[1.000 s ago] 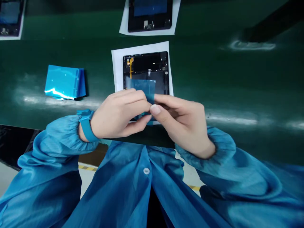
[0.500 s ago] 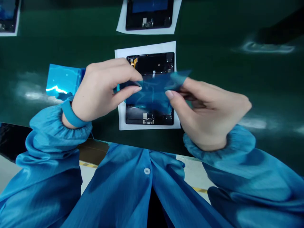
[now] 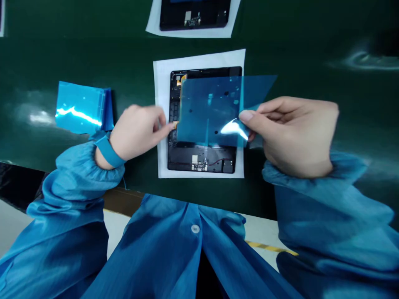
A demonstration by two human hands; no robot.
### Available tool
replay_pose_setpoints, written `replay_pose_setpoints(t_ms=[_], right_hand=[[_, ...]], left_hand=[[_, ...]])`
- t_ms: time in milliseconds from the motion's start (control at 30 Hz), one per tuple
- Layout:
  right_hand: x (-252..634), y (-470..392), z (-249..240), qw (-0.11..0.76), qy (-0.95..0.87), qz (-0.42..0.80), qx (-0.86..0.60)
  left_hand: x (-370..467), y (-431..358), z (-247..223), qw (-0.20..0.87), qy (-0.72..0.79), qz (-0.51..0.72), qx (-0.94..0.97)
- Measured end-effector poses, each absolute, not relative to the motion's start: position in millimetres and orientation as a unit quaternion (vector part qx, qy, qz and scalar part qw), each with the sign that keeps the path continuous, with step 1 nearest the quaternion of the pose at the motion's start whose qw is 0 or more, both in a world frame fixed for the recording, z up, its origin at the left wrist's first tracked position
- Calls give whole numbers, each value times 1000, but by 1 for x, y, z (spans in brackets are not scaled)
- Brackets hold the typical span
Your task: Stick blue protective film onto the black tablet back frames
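Note:
A translucent blue film [image 3: 205,108] spreads over the middle of an open black tablet [image 3: 183,160], which lies on white paper [image 3: 162,99]. Pinched between thumb and fingers of my right hand [image 3: 289,133] is the film's right side, with one corner sticking out past the tablet. My left hand [image 3: 140,131] is at the tablet's left edge, its thumb tip by a small orange part near the film's left edge. Its fingers are curled toward the thumb; whether they grip anything is too small to tell. Circuit parts show below the film.
A stack of shiny blue films [image 3: 81,106] lies on the green mat [image 3: 124,62] left of the tablet, beside my left wrist. Another open tablet [image 3: 212,20] on white paper is at the top. The table's front edge runs just below the paper.
The film has flattened out over the tablet and its left side is no longer between my left fingers. My left hand has moved down-left, my right hand rightward. The view has shifted slightly.

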State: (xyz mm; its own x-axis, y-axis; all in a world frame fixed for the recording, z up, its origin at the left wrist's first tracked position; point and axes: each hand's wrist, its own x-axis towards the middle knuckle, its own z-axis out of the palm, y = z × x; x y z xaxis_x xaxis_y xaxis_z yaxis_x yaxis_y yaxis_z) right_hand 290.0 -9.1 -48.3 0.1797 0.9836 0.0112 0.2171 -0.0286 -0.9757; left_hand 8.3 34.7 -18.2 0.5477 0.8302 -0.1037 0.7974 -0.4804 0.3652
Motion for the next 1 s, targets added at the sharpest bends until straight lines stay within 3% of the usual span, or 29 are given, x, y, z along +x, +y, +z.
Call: replay_pose_setpoints(t_ms=[133, 500, 833, 1000], right_hand=[[297, 0, -71, 472, -426, 513, -577], [307, -5, -72, 409, -493, 445, -625], [312, -13, -74, 374, -554, 367, -647], [310, -12, -70, 355, -558, 359, -659]], left_hand=[[4, 21, -30, 246, 413, -101, 871], [-1, 30, -62, 207, 207, 141, 946], [0, 30, -66, 219, 189, 168, 942], [-1, 31, -63, 234, 203, 112, 944]])
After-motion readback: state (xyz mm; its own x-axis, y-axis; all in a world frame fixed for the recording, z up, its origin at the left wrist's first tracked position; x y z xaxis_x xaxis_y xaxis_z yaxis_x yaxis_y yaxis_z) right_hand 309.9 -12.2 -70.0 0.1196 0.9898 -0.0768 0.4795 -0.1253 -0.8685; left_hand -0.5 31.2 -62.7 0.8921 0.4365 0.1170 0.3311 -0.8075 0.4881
